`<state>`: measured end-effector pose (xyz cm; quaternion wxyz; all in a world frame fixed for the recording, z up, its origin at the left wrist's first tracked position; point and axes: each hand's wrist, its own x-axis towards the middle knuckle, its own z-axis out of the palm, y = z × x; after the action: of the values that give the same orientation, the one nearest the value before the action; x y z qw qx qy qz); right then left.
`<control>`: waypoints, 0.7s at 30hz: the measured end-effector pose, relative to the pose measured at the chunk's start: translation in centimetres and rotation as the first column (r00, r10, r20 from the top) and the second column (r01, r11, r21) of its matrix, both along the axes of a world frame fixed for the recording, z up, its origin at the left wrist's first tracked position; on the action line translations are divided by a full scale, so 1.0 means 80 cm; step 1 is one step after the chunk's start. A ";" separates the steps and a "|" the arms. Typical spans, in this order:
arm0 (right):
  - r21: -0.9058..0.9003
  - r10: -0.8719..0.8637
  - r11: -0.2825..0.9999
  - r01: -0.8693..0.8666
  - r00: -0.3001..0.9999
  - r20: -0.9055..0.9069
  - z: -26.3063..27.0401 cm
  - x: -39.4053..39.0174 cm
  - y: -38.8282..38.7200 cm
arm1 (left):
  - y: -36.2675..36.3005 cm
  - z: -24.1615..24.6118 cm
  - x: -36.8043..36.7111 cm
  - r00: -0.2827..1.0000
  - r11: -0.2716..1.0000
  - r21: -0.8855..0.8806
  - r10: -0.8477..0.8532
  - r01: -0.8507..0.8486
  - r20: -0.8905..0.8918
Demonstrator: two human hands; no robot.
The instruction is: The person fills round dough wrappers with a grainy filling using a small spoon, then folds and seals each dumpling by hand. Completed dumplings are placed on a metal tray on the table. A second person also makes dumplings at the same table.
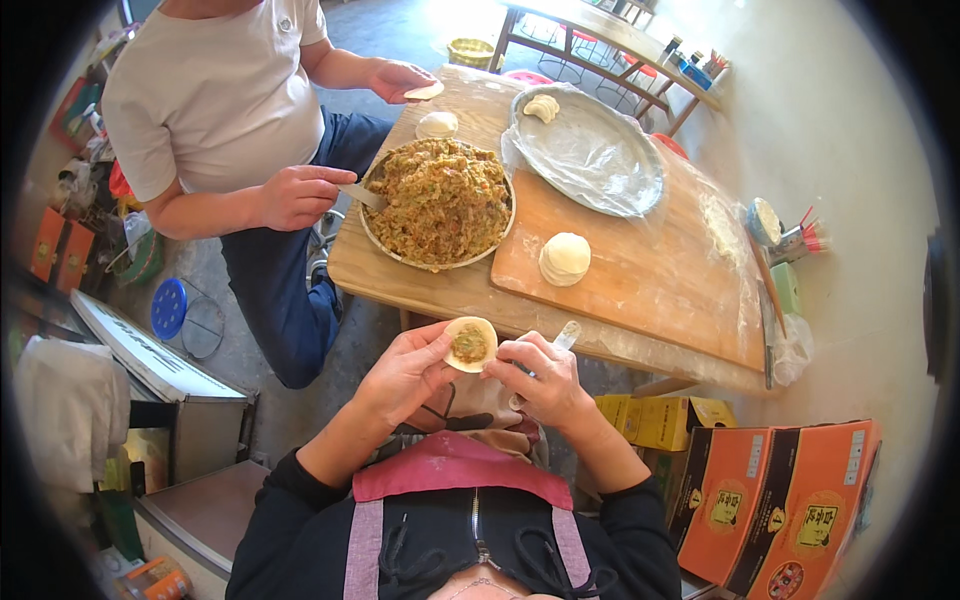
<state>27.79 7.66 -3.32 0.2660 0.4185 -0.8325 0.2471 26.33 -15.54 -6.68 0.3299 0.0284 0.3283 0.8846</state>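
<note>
My left hand (411, 367) holds a round dumpling wrapper (487, 354), flat and unfolded, with a dab of chopped filling (470, 342) at its centre. The fingertips of my right hand (541, 373) are at the wrapper's right edge. That same hand grips a pale flat spatula (568, 335), whose end sticks out above the knuckles. Beyond my hands a large round basin (441, 265) is heaped with filling (442, 199). A stack of wrappers (565, 259) lies on the floured wooden board (637, 277) in front of me.
Across the table corner a person (225, 112) holds a wrapper (424, 91) and a flat utensil (363, 196) dipped into the filling. More wrappers (436, 124) sit behind the basin. Folded dumplings (541, 108) rest on a plastic-lined tray (600, 161). Orange boxes (795, 502) stand at my right.
</note>
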 end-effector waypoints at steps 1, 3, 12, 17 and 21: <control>0.006 0.005 1.000 -0.005 1.000 0.001 0.007 -0.003 -0.001 | 0.004 0.002 0.000 1.000 1.000 -0.026 0.014 -0.015 -0.022; 0.018 0.016 1.000 -0.016 1.000 0.002 0.023 -0.006 -0.002 | 0.011 0.010 0.000 0.995 0.992 -0.118 0.024 -0.035 -0.093; -0.166 -0.178 0.953 0.255 0.909 0.376 0.070 -0.007 -0.030 | 0.015 0.051 0.004 0.965 0.990 -0.121 0.034 -0.068 -0.260; -0.155 -0.241 0.945 0.289 0.932 0.272 0.066 -0.006 -0.036 | 0.027 0.057 0.010 0.864 0.898 -0.361 0.041 -0.252 -0.501; -0.204 -0.278 0.920 0.334 0.925 0.260 0.066 -0.005 -0.040 | 0.027 0.063 0.013 0.808 0.818 -0.437 0.056 -0.373 -0.586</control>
<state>27.41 4.43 1.97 0.2546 0.2153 -0.8759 0.3488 27.39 -13.39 -1.65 0.1097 0.1487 0.6418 0.7442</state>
